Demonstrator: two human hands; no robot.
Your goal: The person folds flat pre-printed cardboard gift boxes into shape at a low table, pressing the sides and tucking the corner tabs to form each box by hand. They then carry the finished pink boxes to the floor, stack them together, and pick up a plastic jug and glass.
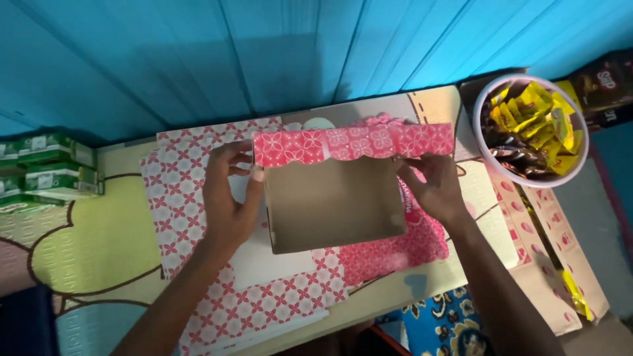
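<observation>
Head view: both hands hold an open brown cardboard box with a pink patterned scalloped flap (336,198), which sits on flat pink-and-white patterned cardboard sheets (178,198) on the worktop (99,250). The left hand (227,198) grips the box's left wall, fingers curled over the flap's end. The right hand (435,188) pinches the flap's right end. A white round bowl of yellow and brown wrapped sweets (534,125) stands well right; green packets (49,168) lie far left.

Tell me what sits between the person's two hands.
In the head view, an open cardboard box with a pink patterned scalloped flap sits between the left hand and the right hand; both hands touch its sides.
</observation>
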